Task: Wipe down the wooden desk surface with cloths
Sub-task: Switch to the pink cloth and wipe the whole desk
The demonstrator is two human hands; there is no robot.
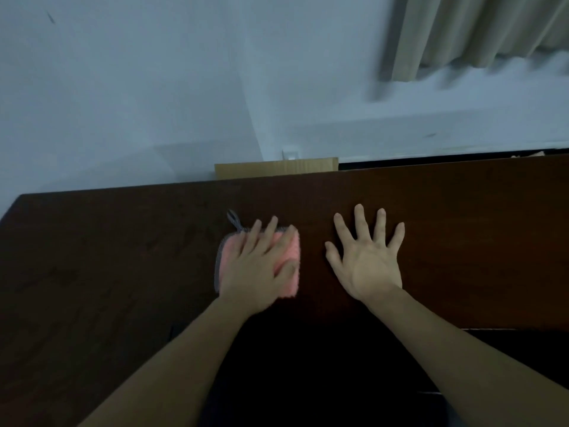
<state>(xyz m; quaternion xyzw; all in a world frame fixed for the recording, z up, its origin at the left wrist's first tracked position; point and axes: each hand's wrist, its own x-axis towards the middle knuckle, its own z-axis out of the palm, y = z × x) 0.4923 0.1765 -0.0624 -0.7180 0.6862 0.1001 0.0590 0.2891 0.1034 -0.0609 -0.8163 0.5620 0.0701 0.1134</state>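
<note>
Forearms: two bare arms reach in from the bottom edge, over the near side of the dark brown wooden desk (pixel 107 272).
Left hand (pixel 258 266): flat, fingers straight, pressing down on the pink square cloth with grey trim (pixel 291 257), not clenched round it.
Cloth position: mid-desk, its grey loop (pixel 234 220) pointing towards the wall.
Right hand (pixel 368 257): fingers spread wide, palm on bare wood just beside the cloth, gripping nothing.
Background: pale wall, beige curtain (pixel 474 29) top right, tan board (pixel 277 169) behind the desk.
</note>
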